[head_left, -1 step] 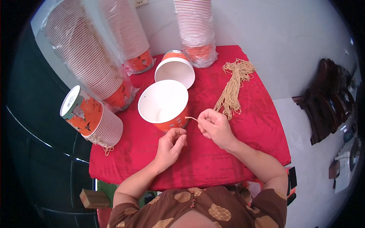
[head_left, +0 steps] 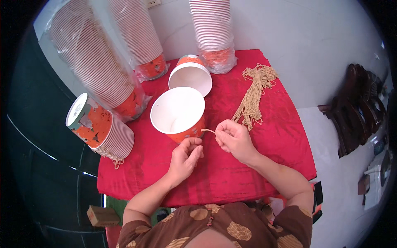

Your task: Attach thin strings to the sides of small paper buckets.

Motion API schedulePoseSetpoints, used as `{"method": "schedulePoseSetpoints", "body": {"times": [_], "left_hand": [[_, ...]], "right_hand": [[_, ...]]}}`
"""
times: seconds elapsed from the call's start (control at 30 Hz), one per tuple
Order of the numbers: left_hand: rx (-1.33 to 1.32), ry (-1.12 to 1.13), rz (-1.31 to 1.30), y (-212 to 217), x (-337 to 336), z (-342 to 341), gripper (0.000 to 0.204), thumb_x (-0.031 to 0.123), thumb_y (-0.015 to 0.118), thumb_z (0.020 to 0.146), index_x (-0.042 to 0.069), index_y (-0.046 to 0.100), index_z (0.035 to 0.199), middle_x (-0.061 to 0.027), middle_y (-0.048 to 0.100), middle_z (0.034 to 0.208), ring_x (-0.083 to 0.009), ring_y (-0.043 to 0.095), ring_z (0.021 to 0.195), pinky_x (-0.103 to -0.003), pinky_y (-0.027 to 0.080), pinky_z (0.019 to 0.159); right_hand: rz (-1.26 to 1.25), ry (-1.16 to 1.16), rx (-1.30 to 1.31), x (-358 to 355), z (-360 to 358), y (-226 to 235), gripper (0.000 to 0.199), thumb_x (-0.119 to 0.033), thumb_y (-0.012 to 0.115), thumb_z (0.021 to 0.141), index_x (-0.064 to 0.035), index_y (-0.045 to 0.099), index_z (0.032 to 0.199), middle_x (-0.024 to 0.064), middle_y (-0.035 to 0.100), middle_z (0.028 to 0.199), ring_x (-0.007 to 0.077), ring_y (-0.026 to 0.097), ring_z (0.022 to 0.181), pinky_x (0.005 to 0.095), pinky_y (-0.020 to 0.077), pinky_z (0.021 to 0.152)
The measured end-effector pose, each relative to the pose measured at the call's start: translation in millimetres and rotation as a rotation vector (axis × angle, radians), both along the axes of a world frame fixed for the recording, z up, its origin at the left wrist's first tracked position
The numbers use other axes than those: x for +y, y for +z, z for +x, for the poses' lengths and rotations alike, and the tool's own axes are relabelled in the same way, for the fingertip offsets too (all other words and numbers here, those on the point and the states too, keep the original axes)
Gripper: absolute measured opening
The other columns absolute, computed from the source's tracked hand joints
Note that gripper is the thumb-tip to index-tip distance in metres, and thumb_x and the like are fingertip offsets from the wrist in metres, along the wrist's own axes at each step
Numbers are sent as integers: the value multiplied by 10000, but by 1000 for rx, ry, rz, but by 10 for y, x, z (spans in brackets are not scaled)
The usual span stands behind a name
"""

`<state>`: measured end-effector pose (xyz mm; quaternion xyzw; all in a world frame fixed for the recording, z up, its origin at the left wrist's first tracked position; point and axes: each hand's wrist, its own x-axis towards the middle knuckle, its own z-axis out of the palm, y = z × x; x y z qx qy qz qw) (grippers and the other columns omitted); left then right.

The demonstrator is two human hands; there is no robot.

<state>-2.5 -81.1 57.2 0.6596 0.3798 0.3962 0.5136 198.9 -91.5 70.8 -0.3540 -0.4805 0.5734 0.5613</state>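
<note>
An orange-patterned paper bucket [head_left: 188, 134] with a white inside stands in front of me, its mouth upward. A small dark hole shows near its left rim. My right hand [head_left: 233, 138] is closed, thumb and forefinger pinching a short end of tan string [head_left: 208, 130] that points toward the bucket's right side. At the bucket's lower front is my left hand [head_left: 185, 159], fingers half curled and thumb apart from them, with nothing visible between; I cannot tell whether its fingertips touch the wall. A bundle of tan strings [head_left: 253, 99] lies beyond my right hand.
Another paper bucket [head_left: 191, 78] lies tipped behind the first. Nested buckets [head_left: 120, 140] lean at left, strings hanging from them. Tall plastic-wrapped stacks of buckets [head_left: 93, 53] stand along the back. A red cloth [head_left: 264, 173] covers the table. Dark wooden furniture [head_left: 351, 111] is far right.
</note>
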Motion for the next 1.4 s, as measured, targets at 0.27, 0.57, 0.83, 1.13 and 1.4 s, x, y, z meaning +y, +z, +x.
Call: {"method": "schedulePoseSetpoints", "body": {"times": [0.27, 0.57, 0.83, 1.13, 1.4], "left_hand": [[-93, -42, 63, 270, -55, 76, 215, 85, 578, 960, -28, 533, 1137, -16, 608, 770, -43, 517, 604, -187, 409, 508], [80, -55, 379, 325, -58, 63, 181, 120, 564, 975, 16, 562, 827, -2, 567, 649, -55, 481, 536, -217, 395, 483], [58, 161, 470, 507, 15, -89, 163, 36, 555, 952, -14, 584, 799, -3, 558, 616, -54, 511, 548, -221, 409, 493], [119, 212, 618, 751, 266, -267, 174, 46, 551, 955, -25, 584, 800, -24, 585, 650, -62, 517, 569, -213, 413, 518], [374, 125, 531, 979, 638, -249, 139, 72, 576, 918, -46, 624, 863, -64, 596, 706, -107, 558, 634, -256, 446, 564]], "right_hand": [[98, 85, -15, -241, 40, 48, 80, -97, 541, 969, -27, 531, 931, 7, 541, 711, 41, 439, 541, 178, 332, 457], [230, 56, -204, -331, 30, 79, 66, -87, 592, 946, -25, 568, 942, -84, 486, 697, -6, 410, 590, 171, 327, 513], [305, -228, -351, -223, -30, 95, 98, -54, 622, 897, -11, 587, 815, -44, 545, 664, 12, 471, 611, 222, 389, 517], [283, -361, -297, 198, -82, -104, 124, -4, 591, 905, -25, 539, 795, -79, 475, 652, -14, 401, 581, 192, 314, 487], [249, -416, -379, 336, -114, -102, 102, -36, 617, 851, 16, 563, 782, 66, 590, 631, 89, 540, 590, 293, 452, 541]]}}
